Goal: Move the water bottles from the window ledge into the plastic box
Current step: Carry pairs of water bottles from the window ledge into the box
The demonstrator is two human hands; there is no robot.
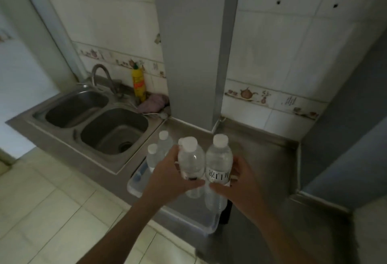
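My left hand (167,176) grips a clear water bottle with a white cap (191,159). My right hand (236,186) grips a second bottle with a white label (218,159) right beside it. Both bottles are upright and held over the clear plastic box (211,225), which sits on the steel counter. Two more capped bottles (164,144) stand upright in the far left end of the box. The window ledge is not in view.
A double steel sink (94,119) with a curved tap lies left of the box. A yellow detergent bottle (138,84) and a purple cloth (154,103) sit behind it. A grey pillar (192,54) rises behind the counter (261,154); tiled floor lies below left.
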